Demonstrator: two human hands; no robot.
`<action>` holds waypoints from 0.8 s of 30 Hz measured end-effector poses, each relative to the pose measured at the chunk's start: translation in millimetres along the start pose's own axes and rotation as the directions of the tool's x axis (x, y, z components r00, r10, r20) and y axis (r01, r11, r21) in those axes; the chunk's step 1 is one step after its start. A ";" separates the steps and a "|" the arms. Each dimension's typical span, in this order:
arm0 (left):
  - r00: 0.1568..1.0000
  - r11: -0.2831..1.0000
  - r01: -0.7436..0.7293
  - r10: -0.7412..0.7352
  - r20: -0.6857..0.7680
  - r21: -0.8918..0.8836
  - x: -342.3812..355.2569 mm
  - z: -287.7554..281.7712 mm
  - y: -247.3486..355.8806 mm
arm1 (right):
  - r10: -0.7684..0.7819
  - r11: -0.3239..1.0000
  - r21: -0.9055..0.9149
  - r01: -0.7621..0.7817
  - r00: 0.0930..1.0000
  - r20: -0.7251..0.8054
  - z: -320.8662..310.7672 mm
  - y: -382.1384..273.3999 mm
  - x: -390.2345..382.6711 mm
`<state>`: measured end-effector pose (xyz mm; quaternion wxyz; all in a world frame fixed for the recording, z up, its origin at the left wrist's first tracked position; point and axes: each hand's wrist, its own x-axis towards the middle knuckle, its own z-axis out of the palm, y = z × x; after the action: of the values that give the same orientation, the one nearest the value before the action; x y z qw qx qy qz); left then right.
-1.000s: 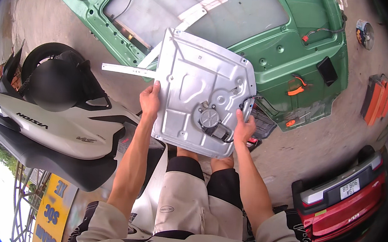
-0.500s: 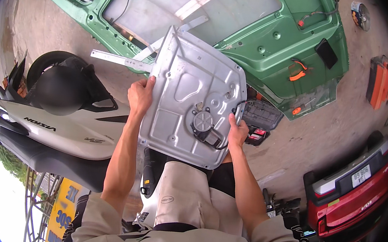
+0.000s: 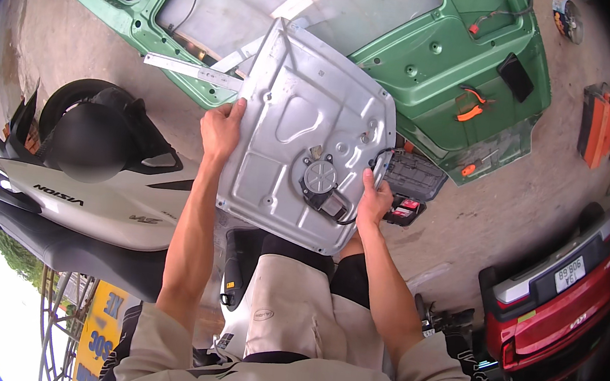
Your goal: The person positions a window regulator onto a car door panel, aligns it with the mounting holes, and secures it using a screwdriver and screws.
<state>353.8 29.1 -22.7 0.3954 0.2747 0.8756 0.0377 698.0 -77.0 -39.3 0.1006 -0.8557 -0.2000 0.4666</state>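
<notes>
A silvery stamped-metal window regulator panel [image 3: 278, 165] is held up in front of me, slightly tilted. My left hand [image 3: 220, 131] grips its left edge, thumb on the face, the other fingers curled behind. My right hand [image 3: 374, 200] holds the lower right edge, close to the round motor [image 3: 320, 178] and its black cable. Metal regulator arms [image 3: 195, 72] stick out behind the panel's upper left. Beyond it lies a green vehicle door shell [image 3: 399, 70], partly covered by the panel's top.
Orange-handled pliers [image 3: 469, 112], an orange-handled screwdriver [image 3: 468, 170] and a black phone-like slab [image 3: 514, 77] rest on the door. An open black tool case [image 3: 414, 178] sits beside it. A white motorbike [image 3: 81, 197] stands left, a red car [image 3: 560, 314] right, orange-black cases [image 3: 600, 126] far right.
The panel has moved a little up and away from me, toward the door, and tilted slightly. Both hands have kept their grip and risen with it.
</notes>
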 end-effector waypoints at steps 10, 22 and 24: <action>0.997 0.973 -0.056 0.065 0.031 -0.225 65.9 44.8 -27.6 | -0.211 0.974 0.049 0.219 0.968 -0.137 43.6 -24.6 40.2; 0.991 0.885 -0.047 0.098 0.087 -0.463 80.4 108.9 -46.0 | -0.291 0.955 -0.011 0.297 0.927 -0.238 27.5 -32.3 103.1; 0.992 0.880 -0.029 0.084 0.095 -0.475 82.7 111.3 -43.5 | -0.257 0.967 -0.050 0.252 0.943 -0.210 24.9 -30.0 108.4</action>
<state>369.2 17.7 -166.7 0.4980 0.1972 0.8079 0.2458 722.2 -3.1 -124.3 0.1715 -0.8692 -0.3017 0.3521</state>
